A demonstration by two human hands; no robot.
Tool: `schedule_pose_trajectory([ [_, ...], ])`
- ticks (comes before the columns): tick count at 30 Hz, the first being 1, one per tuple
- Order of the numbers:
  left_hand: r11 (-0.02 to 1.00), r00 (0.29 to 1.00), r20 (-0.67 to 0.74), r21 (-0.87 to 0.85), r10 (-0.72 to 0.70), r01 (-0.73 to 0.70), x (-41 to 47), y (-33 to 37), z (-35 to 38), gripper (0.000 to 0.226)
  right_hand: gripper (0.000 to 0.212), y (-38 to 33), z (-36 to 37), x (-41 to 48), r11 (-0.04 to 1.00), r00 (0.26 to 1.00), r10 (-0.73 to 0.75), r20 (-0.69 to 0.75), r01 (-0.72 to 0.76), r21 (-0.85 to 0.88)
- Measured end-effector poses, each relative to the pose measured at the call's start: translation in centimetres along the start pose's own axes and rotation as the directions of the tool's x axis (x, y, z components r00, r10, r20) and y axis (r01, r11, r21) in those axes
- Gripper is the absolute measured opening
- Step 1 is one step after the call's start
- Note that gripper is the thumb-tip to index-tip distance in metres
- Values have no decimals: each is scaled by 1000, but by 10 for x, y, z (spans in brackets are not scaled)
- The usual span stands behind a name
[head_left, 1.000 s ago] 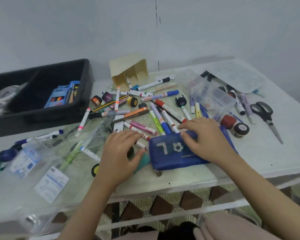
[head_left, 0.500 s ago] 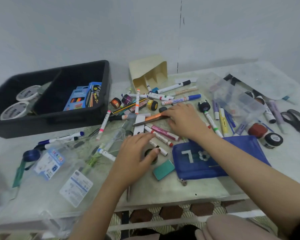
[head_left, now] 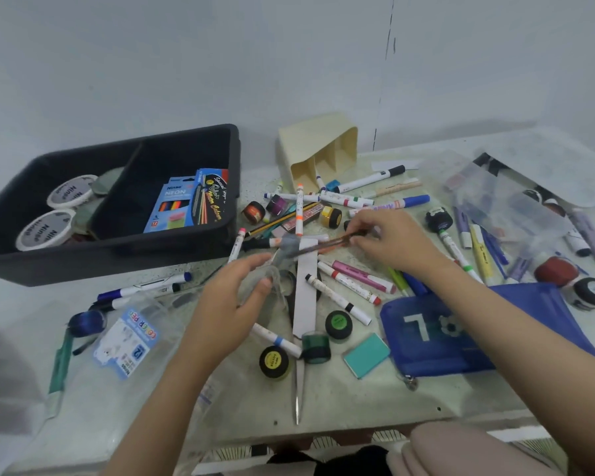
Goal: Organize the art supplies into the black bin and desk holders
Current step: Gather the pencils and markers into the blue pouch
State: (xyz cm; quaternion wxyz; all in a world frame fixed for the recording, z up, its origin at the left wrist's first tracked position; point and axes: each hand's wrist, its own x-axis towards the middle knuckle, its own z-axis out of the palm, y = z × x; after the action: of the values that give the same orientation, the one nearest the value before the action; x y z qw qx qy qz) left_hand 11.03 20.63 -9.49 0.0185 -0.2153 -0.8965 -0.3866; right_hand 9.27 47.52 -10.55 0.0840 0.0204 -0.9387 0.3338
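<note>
Marker clutter (head_left: 344, 283) before black bin (head_left: 124, 259)

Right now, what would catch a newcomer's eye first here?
A jumble of markers sprawls mid-table, where the right hand pinches a thin stick and the left hand holds a clear bag. A black bin sits far left, a blue pouch near right.

In the black bin (head_left: 117, 259), the blue pencil box (head_left: 174, 204) read "Ninso NEON" and "12", the black pack (head_left: 212, 197) "Water Colour", and the white tub lids (head_left: 71, 191) "Ninso". The clear pouch's label (head_left: 128, 341) read "COLOR PEN", "12" and "Ninso". The blue zip pouch (head_left: 461, 331) bore an upside-down "7".
</note>
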Motion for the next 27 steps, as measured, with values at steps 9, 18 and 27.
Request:
schedule_pose_trajectory([
  [9,951,917,398,294,-26,-100,12,-32,-16,80,14,-16,5,-5,970,963,226,-146,-209,127],
  [18,955,979,202,288,14,-73,15,-43,-24,73,21,-27,24,-18,975,972,149,-181,-175,-137],
  [27,964,970,239,243,52,-111,14,-50,-26,76,56,-42,47,-36,961,998,57,17,-50,-273],
])
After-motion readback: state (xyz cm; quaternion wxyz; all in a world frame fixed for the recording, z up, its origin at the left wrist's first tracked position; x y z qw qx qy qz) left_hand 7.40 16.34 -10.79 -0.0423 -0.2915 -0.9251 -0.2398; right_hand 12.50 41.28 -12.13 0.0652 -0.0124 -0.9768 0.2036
